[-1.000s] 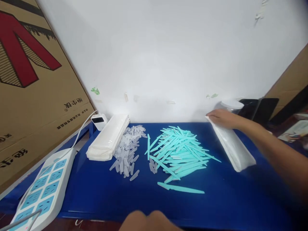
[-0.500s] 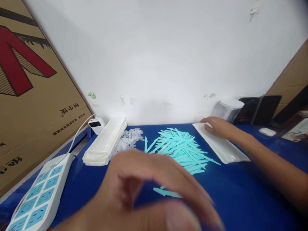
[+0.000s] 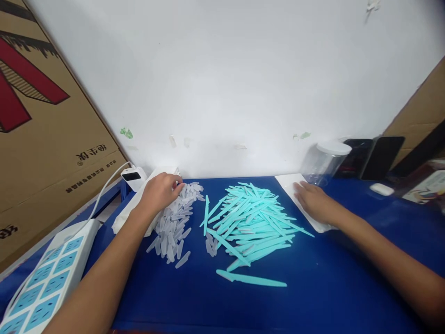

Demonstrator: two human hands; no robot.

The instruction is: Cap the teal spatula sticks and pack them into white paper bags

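My left hand (image 3: 160, 192) reaches over the stack of white packets (image 3: 121, 218) to the edge of a pile of small translucent caps (image 3: 172, 227). Its fingers are curled and thumb and forefinger come close together; what they grip, if anything, is hidden. My right hand (image 3: 314, 202) rests on a flat white packet (image 3: 290, 181), with fingers stretched over its surface. Between the hands lies a heap of turquoise eyebrow razors (image 3: 255, 220). One single razor (image 3: 252, 278) lies in front of the heap, and a few caps (image 3: 211, 244) sit at its left edge.
A white power strip (image 3: 52, 278) with blue sockets lies at the left, near a small white device (image 3: 134, 178) with a cable. A clear jar (image 3: 321, 162) with a white lid, dark phones (image 3: 382, 157) and a white case (image 3: 381, 189) stand right. Behind is a wall (image 3: 222, 93).
My left hand has moved from the near front, where it blocked the view, back to the packets and caps. My right hand has slid slightly nearer along the white packet.
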